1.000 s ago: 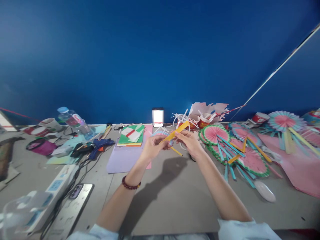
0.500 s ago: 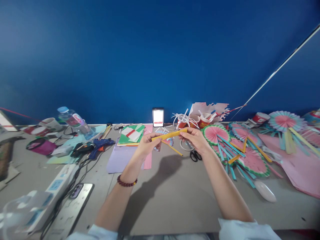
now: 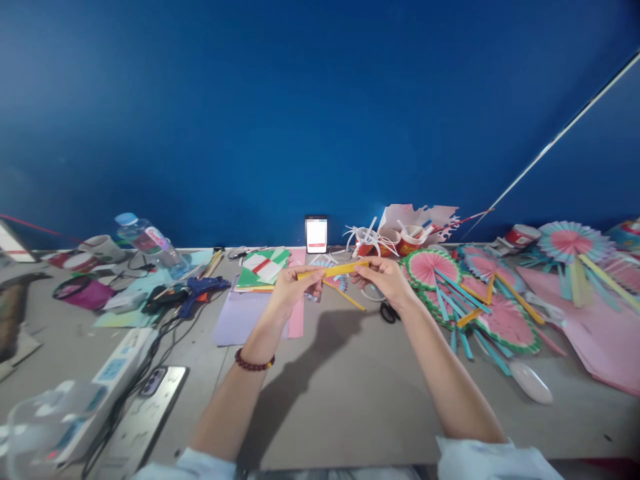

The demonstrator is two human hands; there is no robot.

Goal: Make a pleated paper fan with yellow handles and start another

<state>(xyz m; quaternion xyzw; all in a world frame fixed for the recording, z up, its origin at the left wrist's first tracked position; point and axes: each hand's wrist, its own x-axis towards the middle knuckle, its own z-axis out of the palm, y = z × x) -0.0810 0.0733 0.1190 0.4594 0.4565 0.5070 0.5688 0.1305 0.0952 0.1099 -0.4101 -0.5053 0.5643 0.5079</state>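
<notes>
Two bare hands hold a yellow strip (image 3: 337,270) stretched almost level above the far half of a gray tabletop (image 3: 375,407), near the middle of its length. The left hand (image 3: 291,288), with a beaded bracelet (image 3: 255,361) at its wrist, has its grip closed on the strip's left end; the right hand (image 3: 389,280) pinches the other end between thumb and fingers. Behind the strip, partly hidden, lies a small pleated fan (image 3: 341,283) with a yellow stick (image 3: 354,301). Black scissors (image 3: 388,313) lie just beside the right wrist. A lit phone (image 3: 316,236) stands upright at the far edge, before a blue wall (image 3: 300,120). Watermelon-patterned paper fans (image 3: 431,268) crowd toward the far right corner. Left of the hands are purple paper (image 3: 237,320) and a blue glue gun (image 3: 199,293); a power strip (image 3: 113,373) lies toward the near left corner.
</notes>
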